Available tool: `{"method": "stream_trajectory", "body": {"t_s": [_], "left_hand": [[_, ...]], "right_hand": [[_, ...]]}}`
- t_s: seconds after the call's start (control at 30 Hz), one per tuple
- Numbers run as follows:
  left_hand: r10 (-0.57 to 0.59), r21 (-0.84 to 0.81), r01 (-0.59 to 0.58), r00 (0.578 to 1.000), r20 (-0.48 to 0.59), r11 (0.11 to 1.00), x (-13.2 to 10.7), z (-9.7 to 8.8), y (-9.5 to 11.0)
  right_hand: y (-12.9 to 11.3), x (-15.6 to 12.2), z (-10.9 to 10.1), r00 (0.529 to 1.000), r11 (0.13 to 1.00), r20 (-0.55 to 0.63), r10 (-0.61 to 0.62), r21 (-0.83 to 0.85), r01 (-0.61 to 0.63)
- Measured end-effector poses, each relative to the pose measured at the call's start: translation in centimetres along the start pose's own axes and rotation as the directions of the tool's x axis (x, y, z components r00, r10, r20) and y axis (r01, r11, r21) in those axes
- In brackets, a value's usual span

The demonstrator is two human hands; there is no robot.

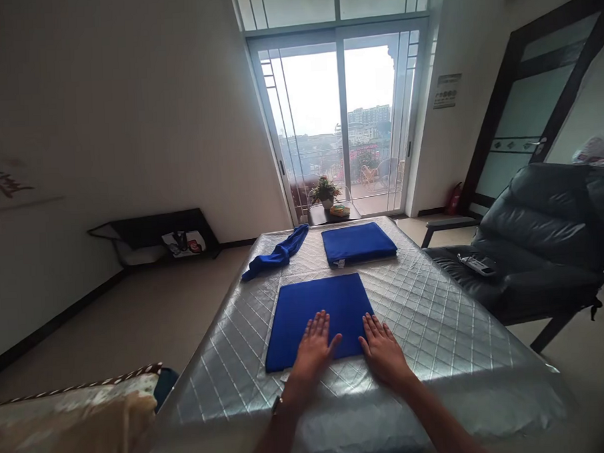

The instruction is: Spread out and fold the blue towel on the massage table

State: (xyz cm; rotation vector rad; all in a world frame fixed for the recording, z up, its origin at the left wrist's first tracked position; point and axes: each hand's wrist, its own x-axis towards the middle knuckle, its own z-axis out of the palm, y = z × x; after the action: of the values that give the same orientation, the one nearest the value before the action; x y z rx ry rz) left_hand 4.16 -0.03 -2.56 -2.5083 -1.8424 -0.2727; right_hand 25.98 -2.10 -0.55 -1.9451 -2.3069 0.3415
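A blue folded cloth [320, 306] lies flat on the silver quilted table cover [436, 327], close to me. My left hand [314, 343] rests on its near part, fingers stretched out and pointing away. At its near right corner lies my right hand [382, 346], also flat, with the fingertips at the cloth's right edge. Neither hand grips anything. Farther back sits a second blue folded stack [359, 243], thicker, with a small white tag at its front edge. To the left of that stack, a crumpled blue cloth [278, 253] stretches diagonally.
A dark padded armchair [537, 243] with a remote control [476, 264] on its seat stands at the right. Behind the table, a small stand holds a potted plant [326, 191] before glass sliding doors [345, 124]. Patterned bedding [75, 423] is at lower left.
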Motion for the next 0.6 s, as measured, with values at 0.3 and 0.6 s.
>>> {"method": "stream_trajectory", "body": {"t_s": [0.3, 0.6], "left_hand": [[0.225, -0.150, -0.216, 0.973, 0.049, 0.965, 1.2, 0.7, 6.6], [-0.167, -0.012, 0.172, 0.971, 0.174, 0.985, -4.4, -1.0, -2.5]], "right_hand": [[0.1, -0.3, -0.2, 1.000, 0.999, 0.028, -0.013, -0.035, 0.014], [0.2, 0.1, 0.5, 1.000, 1.000, -0.001, 0.003, -0.008, -0.003]]}}
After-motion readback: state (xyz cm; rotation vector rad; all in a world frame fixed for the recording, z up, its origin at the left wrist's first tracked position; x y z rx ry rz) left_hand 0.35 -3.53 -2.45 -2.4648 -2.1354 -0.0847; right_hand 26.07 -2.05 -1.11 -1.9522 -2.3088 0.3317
